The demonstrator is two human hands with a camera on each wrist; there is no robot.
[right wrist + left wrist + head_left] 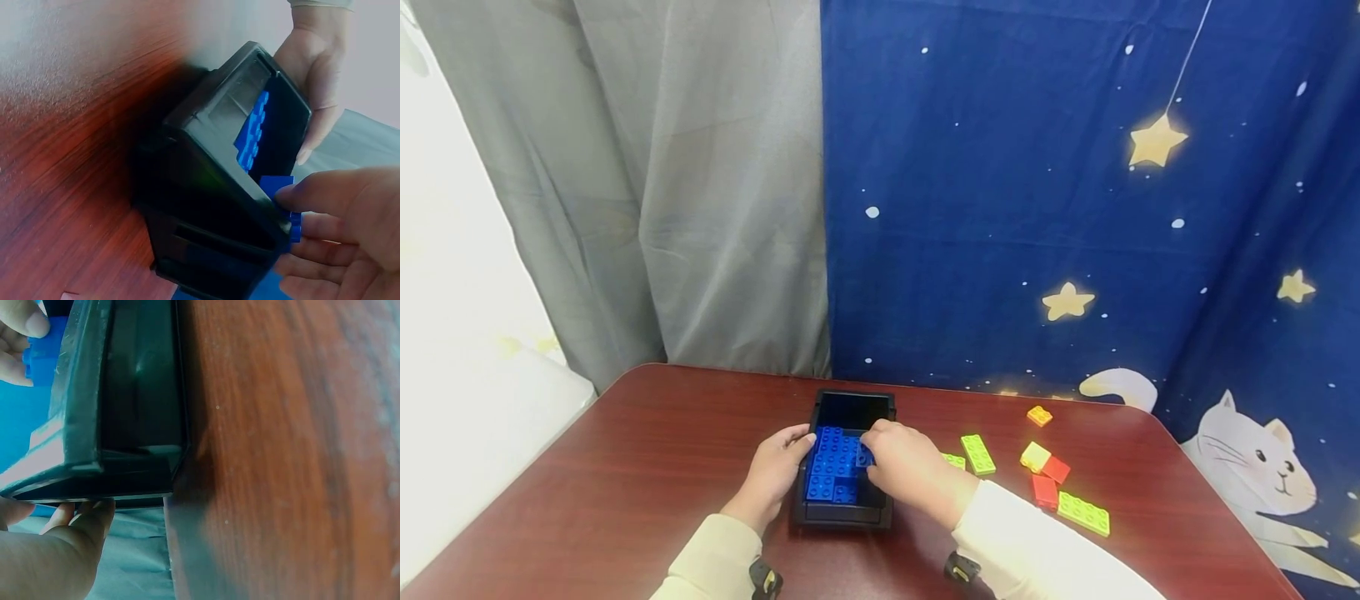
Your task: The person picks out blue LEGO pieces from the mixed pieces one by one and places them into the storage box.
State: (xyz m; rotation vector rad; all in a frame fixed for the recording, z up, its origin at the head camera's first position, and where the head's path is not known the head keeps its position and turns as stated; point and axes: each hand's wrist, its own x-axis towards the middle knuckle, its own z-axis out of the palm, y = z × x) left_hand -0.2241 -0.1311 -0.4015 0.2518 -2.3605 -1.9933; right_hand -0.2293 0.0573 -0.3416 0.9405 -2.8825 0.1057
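- Fingers (pixel 325 194) of the right hand (pixel 904 468) pinch a blue brick (pixel 282 187) at the right edge of a black tray (pixel 842 510).
- Left hand (pixel 775 468) rests on the tray's left wall, fingers nearly straight along it.
- Flat blue studded bricks (pixel 833 467) cover the tray's near part; its far end shows bare black floor.
- Tray sits mid-desk (pixel 625 467), on reddish-brown wood grain.
- Green, yellow, orange and red bricks (pixel 1060 487) lie scattered to the right.
- Behind hang a grey curtain (pixel 685 183) and a blue star-and-cat curtain (pixel 1075 208).
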